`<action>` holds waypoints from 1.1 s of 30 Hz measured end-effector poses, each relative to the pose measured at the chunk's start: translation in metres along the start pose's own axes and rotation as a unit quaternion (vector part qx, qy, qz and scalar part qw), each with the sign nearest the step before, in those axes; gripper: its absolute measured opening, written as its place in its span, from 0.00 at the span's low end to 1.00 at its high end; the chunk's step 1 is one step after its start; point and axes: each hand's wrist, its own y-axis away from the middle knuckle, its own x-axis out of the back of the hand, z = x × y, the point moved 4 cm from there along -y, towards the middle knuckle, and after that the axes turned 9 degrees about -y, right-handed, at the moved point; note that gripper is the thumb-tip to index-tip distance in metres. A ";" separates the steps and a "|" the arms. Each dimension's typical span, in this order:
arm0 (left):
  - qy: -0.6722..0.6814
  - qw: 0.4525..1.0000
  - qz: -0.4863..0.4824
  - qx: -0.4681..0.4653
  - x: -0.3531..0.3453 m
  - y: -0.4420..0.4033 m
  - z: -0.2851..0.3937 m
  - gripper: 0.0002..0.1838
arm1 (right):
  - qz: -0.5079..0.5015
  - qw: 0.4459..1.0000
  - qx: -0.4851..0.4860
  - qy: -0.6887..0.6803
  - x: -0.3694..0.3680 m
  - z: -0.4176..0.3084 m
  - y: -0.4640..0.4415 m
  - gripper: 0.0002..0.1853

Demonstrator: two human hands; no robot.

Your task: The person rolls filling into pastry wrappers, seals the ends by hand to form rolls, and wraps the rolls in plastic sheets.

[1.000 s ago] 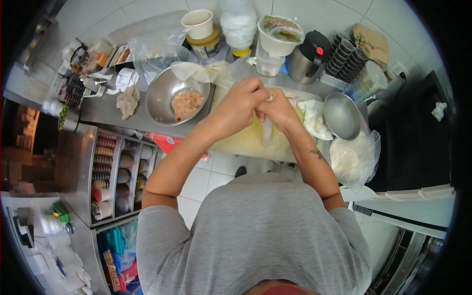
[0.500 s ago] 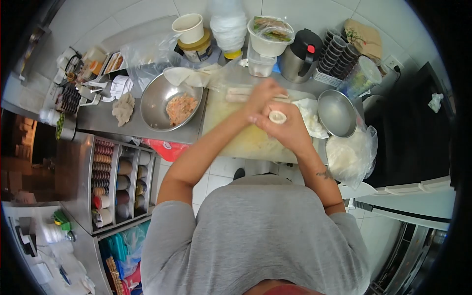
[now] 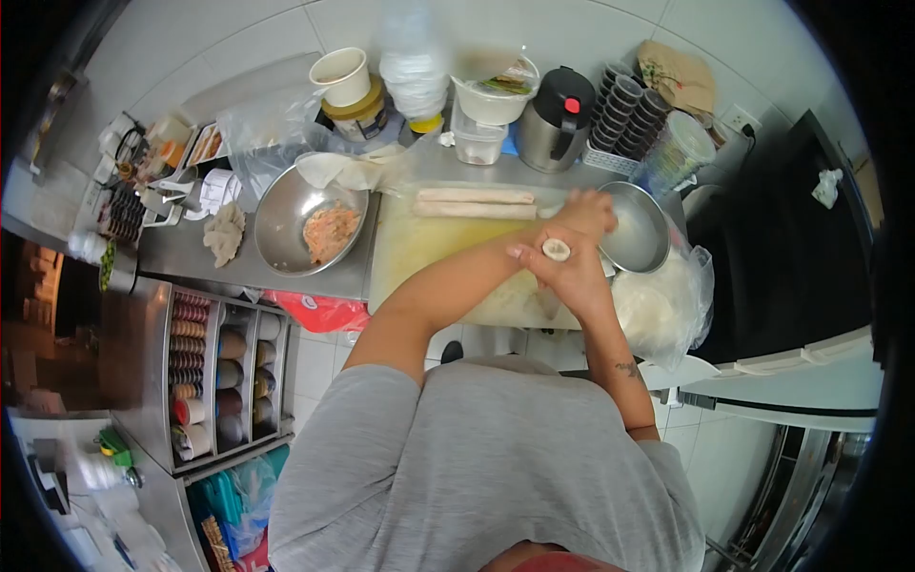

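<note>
In my right hand (image 3: 570,281) is an upright pale spring roll (image 3: 556,249), its round end showing above the curled thumb and fingers. My left hand (image 3: 589,217) crosses over beside it, fingers smeared by motion at the left rim of a small metal bowl (image 3: 650,229) with cloudy liquid. Two long wrapped rolls (image 3: 475,202) lie side by side along the back of the yellowish cutting board (image 3: 429,243). Left of the board, a large steel mixing bowl (image 3: 274,229) holds an orange-pink shredded filling (image 3: 332,232).
At the back stand a steel jug (image 3: 553,124), white tubs (image 3: 479,143) and stacked black-based cups (image 3: 620,110). A plastic bag with white contents (image 3: 658,310) lies right of the board. A crumpled cloth (image 3: 224,234) sits at left.
My left hand has moved right, from over the spring roll to the small metal bowl's rim. My right hand still holds the roll. The view has shifted slightly.
</note>
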 end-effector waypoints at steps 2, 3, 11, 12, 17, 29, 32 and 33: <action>0.312 0.948 0.063 0.014 0.004 -0.003 -0.045 0.18 | 0.012 1.000 -0.011 -0.024 0.008 0.005 -0.009 0.19; 0.506 0.860 0.062 -0.013 0.011 0.001 -0.069 0.20 | 0.016 0.999 -0.021 -0.036 0.010 0.007 -0.013 0.18; 0.188 0.952 0.227 0.086 0.167 0.135 -0.008 0.24 | -0.016 0.994 -0.029 -0.107 -0.013 0.007 -0.055 0.12; 0.044 0.967 0.238 0.074 0.170 0.143 0.004 0.23 | -0.042 0.991 -0.017 -0.125 -0.019 0.010 -0.062 0.12; 0.138 0.948 0.254 0.133 0.180 0.179 -0.012 0.18 | -0.101 0.971 -0.006 -0.215 -0.047 0.005 -0.066 0.12; 0.018 0.972 -0.012 0.236 0.049 0.262 -0.076 0.20 | 0.001 0.970 0.058 -0.238 0.004 0.140 -0.049 0.29; -0.102 0.968 0.009 0.227 0.046 0.259 -0.067 0.19 | -0.072 0.960 0.187 0.196 -0.005 0.127 -0.028 0.26; -0.107 0.970 0.024 0.219 0.046 0.252 -0.062 0.18 | -0.053 0.958 0.197 0.203 -0.005 0.130 -0.026 0.23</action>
